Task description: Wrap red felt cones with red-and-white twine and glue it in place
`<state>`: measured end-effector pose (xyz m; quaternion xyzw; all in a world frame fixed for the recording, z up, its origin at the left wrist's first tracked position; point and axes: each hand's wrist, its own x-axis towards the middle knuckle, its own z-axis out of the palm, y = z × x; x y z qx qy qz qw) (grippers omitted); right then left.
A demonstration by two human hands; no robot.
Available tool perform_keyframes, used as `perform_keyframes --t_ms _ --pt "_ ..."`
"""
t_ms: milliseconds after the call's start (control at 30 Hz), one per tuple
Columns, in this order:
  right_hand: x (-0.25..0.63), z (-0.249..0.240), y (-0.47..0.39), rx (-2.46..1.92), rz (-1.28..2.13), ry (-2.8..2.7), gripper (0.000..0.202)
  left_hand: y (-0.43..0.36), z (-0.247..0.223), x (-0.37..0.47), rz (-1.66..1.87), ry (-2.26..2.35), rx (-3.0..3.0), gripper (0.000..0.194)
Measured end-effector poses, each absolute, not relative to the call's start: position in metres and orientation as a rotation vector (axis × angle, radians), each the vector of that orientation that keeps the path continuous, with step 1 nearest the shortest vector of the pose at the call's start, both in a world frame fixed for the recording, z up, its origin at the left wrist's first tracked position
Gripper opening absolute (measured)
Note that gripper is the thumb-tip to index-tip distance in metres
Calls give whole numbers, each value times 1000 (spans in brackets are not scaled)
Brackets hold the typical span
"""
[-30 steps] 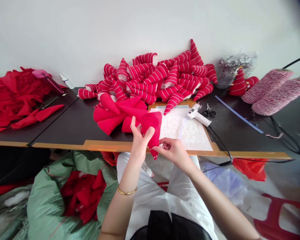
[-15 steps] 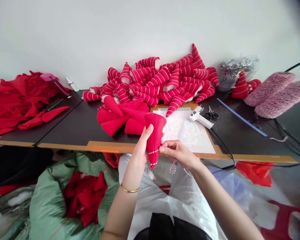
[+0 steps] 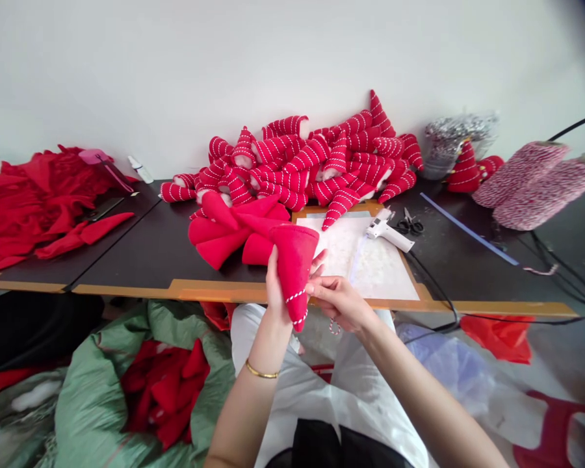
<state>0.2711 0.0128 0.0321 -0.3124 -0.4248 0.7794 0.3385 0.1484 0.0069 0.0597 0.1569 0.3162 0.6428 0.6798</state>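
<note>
A red felt cone (image 3: 295, 260) points tip-down over the table's front edge, with red-and-white cord around its lower part. My left hand (image 3: 277, 286) holds it from behind and the left side, its fingertips showing past the cone's right side. At the cone's right edge, my right hand (image 3: 338, 299) pinches the twisted cord (image 3: 334, 326), whose loop hangs below the fingers. Plain red cones (image 3: 224, 237) lie just behind, near a white glue gun (image 3: 389, 231) resting on a white sheet (image 3: 385, 273).
Cord-wrapped red cones (image 3: 307, 159) are heaped against the wall. Black scissors (image 3: 410, 223), a blue strip (image 3: 468, 227) and cord spools (image 3: 521, 179) lie to the right. Red fabric (image 3: 43, 201) covers the left end; a green sack (image 3: 92, 383) stands below.
The cone has turned and tilted, its wide end moving left. My left thumb has gone from its front, and the left fingers now show at its right. My right hand has shifted slightly left.
</note>
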Motion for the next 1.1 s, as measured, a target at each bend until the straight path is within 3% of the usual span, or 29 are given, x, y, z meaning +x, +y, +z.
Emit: perform_keyframes --t_ms 167,333,400,467,533,667,1100 --pt "268 34 12 -847 1995 -1075 44 9 57 148 1443 681 390 61" --pt "276 39 15 -1018 1465 -1389 37 8 57 142 1605 821 425 54" --pt "278 38 14 -1088 1256 -1535 31 8 54 141 1679 920 521 63" --pt "277 36 13 -1097 1178 -1640 27 8 49 140 1695 1041 627 86" --pt "275 34 13 -1067 1196 -1677 26 8 45 140 1679 1122 690 92" --pt "276 33 13 -1007 1356 -1655 33 11 40 138 1630 1124 680 72" --pt "288 47 5 -786 1697 -1739 28 10 48 136 1652 1144 734 78"
